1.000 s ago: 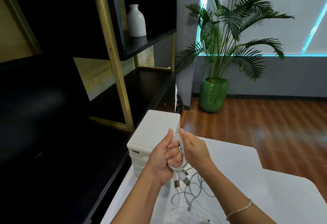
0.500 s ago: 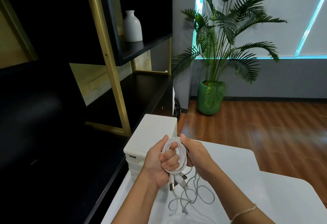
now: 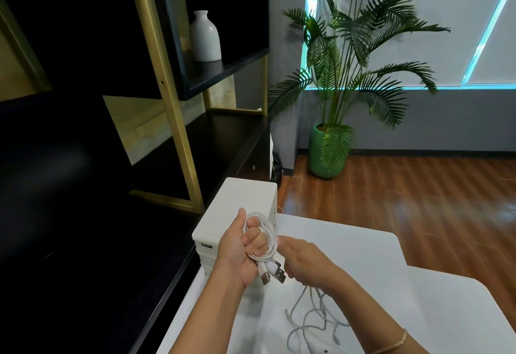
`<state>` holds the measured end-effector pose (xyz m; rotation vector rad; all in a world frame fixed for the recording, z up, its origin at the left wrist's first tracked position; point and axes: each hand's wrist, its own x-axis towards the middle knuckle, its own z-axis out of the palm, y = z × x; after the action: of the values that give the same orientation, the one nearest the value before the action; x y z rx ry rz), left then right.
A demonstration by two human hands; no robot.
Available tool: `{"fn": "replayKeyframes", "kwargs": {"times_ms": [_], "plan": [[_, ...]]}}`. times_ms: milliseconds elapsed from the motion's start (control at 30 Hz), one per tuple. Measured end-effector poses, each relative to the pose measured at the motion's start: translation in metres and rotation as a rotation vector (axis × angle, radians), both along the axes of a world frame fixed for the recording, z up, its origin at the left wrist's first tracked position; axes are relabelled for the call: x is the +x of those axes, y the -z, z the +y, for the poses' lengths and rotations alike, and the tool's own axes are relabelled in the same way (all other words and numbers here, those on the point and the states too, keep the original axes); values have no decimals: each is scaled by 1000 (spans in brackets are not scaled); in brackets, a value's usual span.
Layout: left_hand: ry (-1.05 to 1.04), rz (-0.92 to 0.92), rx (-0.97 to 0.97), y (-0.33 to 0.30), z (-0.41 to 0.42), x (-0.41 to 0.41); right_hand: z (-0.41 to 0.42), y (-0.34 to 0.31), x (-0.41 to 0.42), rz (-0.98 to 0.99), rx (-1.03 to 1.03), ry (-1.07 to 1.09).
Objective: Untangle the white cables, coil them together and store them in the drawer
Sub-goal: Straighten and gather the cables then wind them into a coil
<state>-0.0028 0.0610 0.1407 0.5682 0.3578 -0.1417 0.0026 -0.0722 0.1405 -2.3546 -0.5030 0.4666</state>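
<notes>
Your left hand (image 3: 240, 253) is gripping the coiled white cables (image 3: 265, 242) above the desk (image 3: 349, 270), just right of the drawer unit (image 3: 240, 208); your right hand (image 3: 304, 264) is pinching the loose strands trailing onto the desk.

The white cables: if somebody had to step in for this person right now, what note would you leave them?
Left hand: grips a coil of thin white cables looped round its fingers, two USB plugs hanging below.
Right hand: closed on the strands leading down from the coil.
Loose white cable tangle: lies on the white table.
White plastic drawer box: stands beside the hands; drawers look closed.
Done: part of the cables coiled.
Left: wind in the loose length, open a drawer, store the coil.
</notes>
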Motion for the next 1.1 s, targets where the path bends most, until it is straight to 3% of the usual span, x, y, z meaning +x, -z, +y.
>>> {"fn": "replayKeyframes", "kwargs": {"times_ms": [67,167,267,633,967,1100], "plan": [[-11,23,64,2,-3,-1,3,-1,-3,-114,-241,-109],[-8,29,122,1,-5,-1,9,-6,-10,-110,-508,-158],[-7,24,177,1,-8,-3,10,-11,-16,-137,-619,-202],[175,-52,908,-1,-18,-8,12,-26,-19,-196,-674,-235],[289,-96,1492,8,-30,-5,0,-39,-15,-59,-618,-240],[425,-125,1630,9,-33,-6,-8,-45,-12,-31,-585,-220]]}}
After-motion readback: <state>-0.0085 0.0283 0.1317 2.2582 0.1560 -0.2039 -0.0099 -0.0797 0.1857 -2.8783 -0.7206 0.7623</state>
